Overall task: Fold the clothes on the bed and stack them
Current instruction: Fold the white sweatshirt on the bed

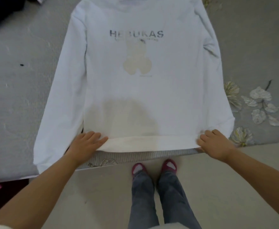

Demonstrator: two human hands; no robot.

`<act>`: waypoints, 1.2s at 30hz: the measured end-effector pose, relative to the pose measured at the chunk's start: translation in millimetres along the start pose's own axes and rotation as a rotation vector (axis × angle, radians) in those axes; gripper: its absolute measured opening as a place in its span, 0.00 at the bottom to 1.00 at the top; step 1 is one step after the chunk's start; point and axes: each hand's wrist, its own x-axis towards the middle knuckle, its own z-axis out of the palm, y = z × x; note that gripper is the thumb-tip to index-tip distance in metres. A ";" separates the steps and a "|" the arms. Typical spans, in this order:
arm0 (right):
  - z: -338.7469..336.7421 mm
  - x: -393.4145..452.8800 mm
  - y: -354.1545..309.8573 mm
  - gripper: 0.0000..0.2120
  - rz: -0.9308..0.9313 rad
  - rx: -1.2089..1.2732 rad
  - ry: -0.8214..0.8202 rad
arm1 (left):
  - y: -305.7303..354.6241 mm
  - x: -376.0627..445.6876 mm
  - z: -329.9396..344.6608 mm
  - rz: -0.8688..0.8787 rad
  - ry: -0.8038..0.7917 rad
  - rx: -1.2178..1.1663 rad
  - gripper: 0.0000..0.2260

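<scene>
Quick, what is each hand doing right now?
Left hand: open, fingers flat on the sweatshirt hem.
Right hand: fingers curled, gripping the hem at the other corner.

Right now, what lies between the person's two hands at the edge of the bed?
In the head view, only the white sweatshirt's bottom hem spans the stretch between the left hand and the right hand. Nothing else lies on it there.

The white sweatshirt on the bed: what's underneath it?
The white sweatshirt lies flat on a grey bedspread with leaf patterns, which shows all round it. A thin dark sliver peeks out by the left hand. Anything else beneath is covered.
</scene>
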 end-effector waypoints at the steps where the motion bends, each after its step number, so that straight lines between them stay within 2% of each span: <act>1: 1.9 -2.1 -2.6 0.13 0.071 -0.018 0.007 | 4.9 0.2 0.2 -0.016 0.013 -0.012 0.19; 3: 6.4 -0.7 -12.8 0.12 0.226 -0.033 0.063 | 17.5 6.5 0.8 -0.094 -0.034 -0.053 0.20; 4: 9.6 1.4 -19.0 0.16 0.255 -0.018 0.087 | 22.9 12.3 1.3 -0.131 -0.098 -0.082 0.22; 5: 13.0 3.9 -24.4 0.19 0.263 0.012 0.092 | 28.6 18.0 2.0 -0.157 -0.144 -0.097 0.24; 7: 17.9 9.0 -28.6 0.26 0.238 0.072 0.052 | 36.5 25.3 3.0 -0.201 -0.248 -0.096 0.21; 8: 19.6 9.4 -26.7 0.27 0.227 0.090 0.025 | 36.8 28.3 3.2 -0.262 -0.402 -0.109 0.31; 9: 22.2 7.6 -23.4 0.26 0.221 0.092 -0.012 | 35.5 27.3 12.2 -0.274 -0.504 -0.106 0.46; 10: 22.3 4.5 -20.0 0.26 0.224 0.095 -0.094 | 35.8 25.2 14.6 -0.299 -0.628 -0.111 0.54; 11: 21.8 0.8 -17.8 0.32 0.224 0.117 -0.192 | 37.1 23.1 17.3 -0.327 -0.651 -0.136 0.57; 13: 18.8 -4.5 -15.7 0.46 0.215 0.173 -0.269 | 42.1 24.2 20.9 -0.361 -0.651 -0.161 0.58; 15: 13.4 -9.5 -15.6 0.50 0.286 0.357 -0.340 | 50.4 33.5 11.2 -0.395 -0.635 -0.150 0.59; 16: 7.4 -11.0 -14.5 0.46 0.360 0.495 -0.252 | 54.9 40.4 7.5 -0.419 -0.586 -0.164 0.59; 17: 3.7 -12.0 -11.8 0.37 0.472 0.584 -0.030 | 60.7 49.7 2.4 -0.428 -0.544 -0.186 0.60; 18: 3.3 -13.9 -5.4 0.26 0.651 0.636 0.210 | 67.4 61.5 -4.9 -0.415 -0.514 -0.209 0.59; 19: 4.9 -16.0 5.4 0.20 0.852 0.689 0.376 | 75.3 74.3 -10.4 -0.394 -0.484 -0.230 0.56; 21: 11.5 -16.6 32.1 0.18 1.182 0.961 0.440 | 93.5 104.3 -16.0 -0.361 -0.408 -0.281 0.45; 23: 24.5 -11.5 58.2 0.18 1.410 1.311 0.350 | 113.3 135.7 -16.2 -0.362 -0.342 -0.323 0.32; 25: 32.5 -2.5 79.9 0.17 1.423 1.467 0.306 | 133.8 160.1 -14.2 -0.370 -0.320 -0.343 0.26; 29: 37.3 21.8 124.3 0.15 1.322 1.589 0.298 | 163.6 197.0 -6.7 -0.430 -0.305 -0.390 0.25; 32: 38.9 31.3 152.7 0.20 1.271 1.757 0.144 | 174.5 223.1 -7.5 -0.522 -0.290 -0.404 0.25; 34: 40.4 24.8 171.1 0.22 1.214 1.891 0.103 | 181.8 243.6 -14.5 -0.571 -0.276 -0.430 0.31; 36: 42.1 8.6 190.2 0.21 1.159 2.110 0.120 | 190.0 268.5 -20.1 -0.617 -0.268 -0.450 0.46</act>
